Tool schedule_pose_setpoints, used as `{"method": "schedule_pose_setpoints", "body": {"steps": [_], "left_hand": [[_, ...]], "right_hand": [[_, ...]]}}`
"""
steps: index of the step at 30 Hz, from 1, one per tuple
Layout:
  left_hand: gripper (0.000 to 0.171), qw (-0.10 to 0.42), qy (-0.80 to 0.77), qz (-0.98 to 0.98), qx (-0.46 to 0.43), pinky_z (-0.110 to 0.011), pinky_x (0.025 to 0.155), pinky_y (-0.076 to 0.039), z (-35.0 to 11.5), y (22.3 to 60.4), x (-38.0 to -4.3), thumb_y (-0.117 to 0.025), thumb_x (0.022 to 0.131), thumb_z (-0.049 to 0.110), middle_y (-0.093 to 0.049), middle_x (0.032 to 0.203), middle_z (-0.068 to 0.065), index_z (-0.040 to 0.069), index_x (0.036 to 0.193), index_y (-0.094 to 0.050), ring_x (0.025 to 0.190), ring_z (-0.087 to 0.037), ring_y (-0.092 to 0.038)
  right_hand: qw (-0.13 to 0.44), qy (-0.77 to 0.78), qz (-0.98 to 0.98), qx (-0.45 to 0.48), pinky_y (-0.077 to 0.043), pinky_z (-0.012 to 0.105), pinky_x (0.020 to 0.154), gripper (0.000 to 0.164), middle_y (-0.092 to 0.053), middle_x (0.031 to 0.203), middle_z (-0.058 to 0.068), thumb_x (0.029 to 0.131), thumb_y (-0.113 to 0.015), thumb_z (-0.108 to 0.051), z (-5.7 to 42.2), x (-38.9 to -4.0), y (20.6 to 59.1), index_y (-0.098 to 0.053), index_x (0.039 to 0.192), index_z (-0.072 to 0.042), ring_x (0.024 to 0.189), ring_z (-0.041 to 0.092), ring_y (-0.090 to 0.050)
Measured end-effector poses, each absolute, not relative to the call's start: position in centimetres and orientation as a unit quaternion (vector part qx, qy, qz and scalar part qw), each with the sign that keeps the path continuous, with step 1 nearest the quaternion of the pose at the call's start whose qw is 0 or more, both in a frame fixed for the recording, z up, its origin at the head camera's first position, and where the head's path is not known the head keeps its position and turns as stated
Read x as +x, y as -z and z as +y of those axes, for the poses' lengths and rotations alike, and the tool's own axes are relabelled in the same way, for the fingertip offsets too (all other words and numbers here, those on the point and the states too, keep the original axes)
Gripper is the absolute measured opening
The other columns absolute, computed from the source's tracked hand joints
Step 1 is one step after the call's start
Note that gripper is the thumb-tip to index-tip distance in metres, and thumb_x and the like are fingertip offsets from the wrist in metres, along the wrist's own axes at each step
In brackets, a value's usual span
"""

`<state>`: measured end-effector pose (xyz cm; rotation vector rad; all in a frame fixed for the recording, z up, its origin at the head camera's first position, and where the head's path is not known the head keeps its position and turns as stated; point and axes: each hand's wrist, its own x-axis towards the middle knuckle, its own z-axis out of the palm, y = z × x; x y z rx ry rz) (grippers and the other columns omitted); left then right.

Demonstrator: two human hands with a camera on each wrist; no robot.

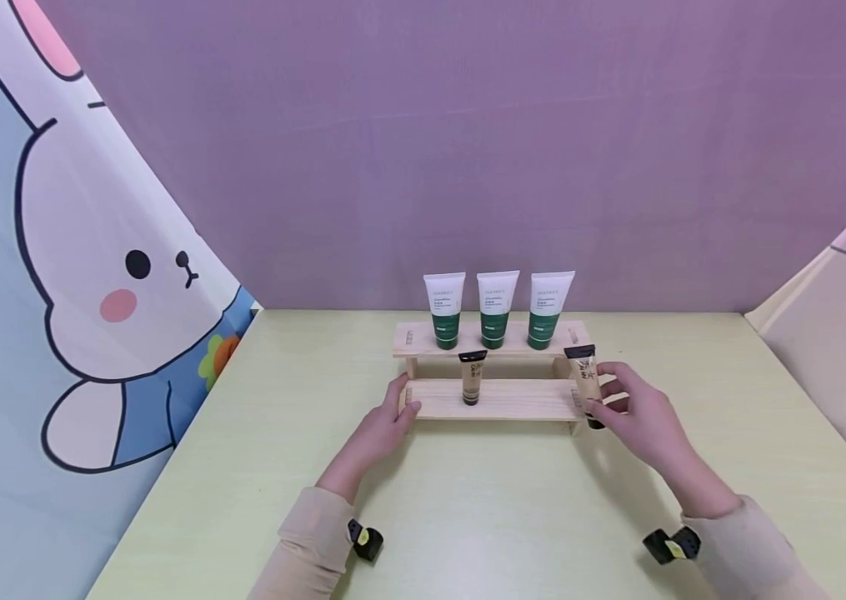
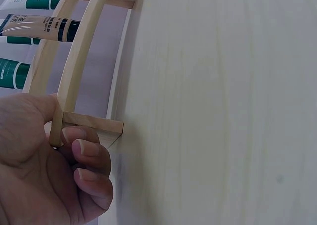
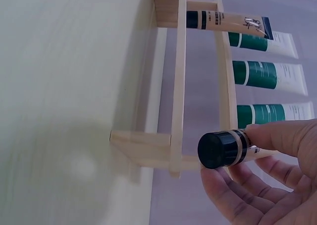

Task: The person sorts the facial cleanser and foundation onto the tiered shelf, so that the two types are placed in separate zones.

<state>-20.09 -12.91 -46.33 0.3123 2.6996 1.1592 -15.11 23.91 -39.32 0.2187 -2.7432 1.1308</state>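
A two-step wooden rack (image 1: 520,400) stands on the table. My left hand (image 1: 383,427) grips the left end of its lower shelf, thumb on one side and fingers curled beneath, as the left wrist view shows. With thumb and fingers, my right hand (image 1: 643,417) pinches a beige tube with a black cap (image 1: 586,385), cap down, at the right end of the lower shelf. In the right wrist view its black cap (image 3: 218,149) is in front of the shelf's end. A matching beige tube (image 1: 471,379) stands on its cap on the lower shelf, left of the middle.
Three white and green tubes (image 1: 493,312) stand in a row on the upper shelf. Behind the pale wooden table (image 1: 302,358) hangs a purple cloth (image 1: 498,150), and a rabbit-print cloth (image 1: 92,275) hangs at the left.
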Motion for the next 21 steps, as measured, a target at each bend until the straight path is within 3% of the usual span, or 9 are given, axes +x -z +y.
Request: {"method": "schedule_pose_setpoints", "body": {"steps": [16,21], "left_hand": [[0.060,0.096,-0.392,0.910,0.098,-0.059,0.101,-0.038,-12.7,46.0,-19.8,-0.038,0.105,0.042,-0.049,0.138,-0.029,0.019,0.155,-0.014,0.125,-0.046,-0.049],[0.060,0.096,-0.390,0.911,0.096,-0.060,0.100,-0.038,-12.8,46.1,-19.8,-0.037,0.105,0.042,-0.049,0.138,-0.030,0.020,0.155,-0.014,0.123,-0.047,-0.049]], "right_hand": [[0.081,-0.406,-0.905,0.096,-0.056,0.036,0.066,0.043,-0.067,0.097,0.017,0.088,-0.071,-0.007,22.1,-15.8,40.0,-0.052,0.126,-0.006,0.079,0.029,-0.069],[0.082,-0.418,-0.899,0.103,-0.057,0.033,0.066,0.049,-0.067,0.097,0.018,0.088,-0.071,-0.005,21.4,-16.0,40.2,-0.049,0.132,-0.003,0.079,0.029,-0.069]]}}
